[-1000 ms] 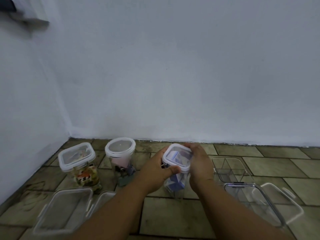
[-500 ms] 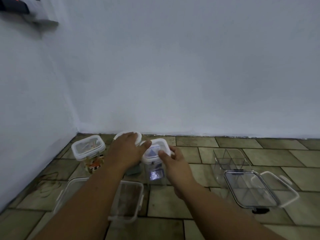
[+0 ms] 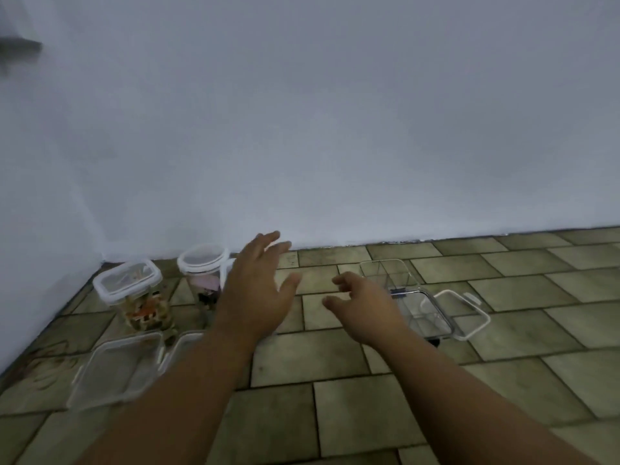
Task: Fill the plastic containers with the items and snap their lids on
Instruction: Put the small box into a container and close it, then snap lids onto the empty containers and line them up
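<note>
Clear plastic throughout, so the contents read through the walls. Square jar and round jar stand on the floor at far left near the wall corner, both filled and lidded. Too blurred to tell whether their clips are fully down. A pale edge shows just behind the left hand; possibly another jar, cannot tell.

Left hand: fingers straight and spread, palm down, holding nothing, hovering in front of the round jar. Right hand: fingers loosely curled, nothing in them, hovering just left of the divided box.

Divided box: empty, unlidded, upright. A dark-rimmed piece lies in front of it, touching or overlapping it. Beside that lies a white-rimmed piece with clip tabs. Lids or shallow trays, cannot tell. Two flat tubs sit at near left, the second partly hidden by the left forearm; they look empty.

Judgement: hands are between containers. The likely next one is the divided box, nearest the right hand. No loose items in view, so the source of filling is unknown.

Method notes:
- Steady the box with one hand while loading.
- Keep items below the rim and off the partitions, or the lid will not seat.
- Match the lid by rim shape before pressing.
- Lay it flat, press the centre, then close the clips in opposite pairs.
- Thin walls will likely flex, so grip low.
</note>
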